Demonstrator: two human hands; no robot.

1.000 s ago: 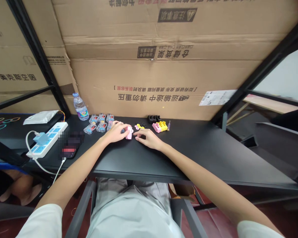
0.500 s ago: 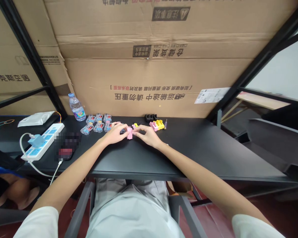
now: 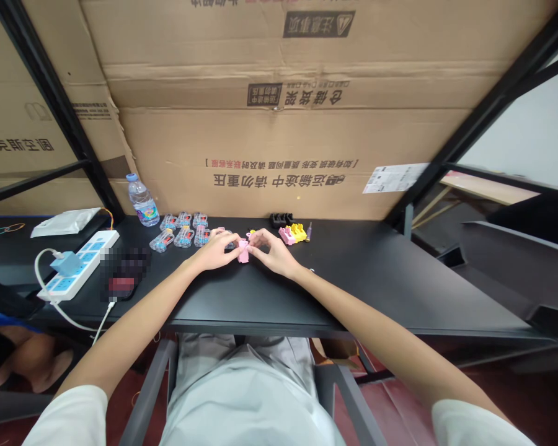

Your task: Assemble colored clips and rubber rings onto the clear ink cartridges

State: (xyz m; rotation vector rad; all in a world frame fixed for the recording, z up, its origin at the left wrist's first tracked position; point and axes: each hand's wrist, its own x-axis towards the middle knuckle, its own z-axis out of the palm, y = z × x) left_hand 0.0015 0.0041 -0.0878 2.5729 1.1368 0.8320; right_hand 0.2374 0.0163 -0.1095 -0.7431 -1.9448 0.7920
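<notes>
Between both hands, just above the black table (image 3: 270, 297), is a small pink plastic part (image 3: 243, 253). My left hand (image 3: 217, 249) pinches it from the left with thumb and fingers. From the right, my right hand (image 3: 275, 254) has its thumb and fingertips closed at the part's upper edge; whether a tiny piece sits in that pinch is too small to tell. Behind my fingers, small yellow and pink bits (image 3: 250, 233) lie partly hidden. Several clear plastic pieces with blue and red insides (image 3: 184, 236) stand in rows beyond my left hand.
Right of my hands sit pink and yellow moulded parts (image 3: 294, 233), a black moulded part (image 3: 281, 220) and a slim purple tool (image 3: 309, 231). At left are a water bottle (image 3: 143, 201), a power strip (image 3: 79, 266) and a blurred phone (image 3: 123, 272). Cardboard (image 3: 279, 136) walls the back.
My right fingers have risen slightly and curled closer over the top of the pink part, covering more of the small bits behind. My left hand keeps its hold.
</notes>
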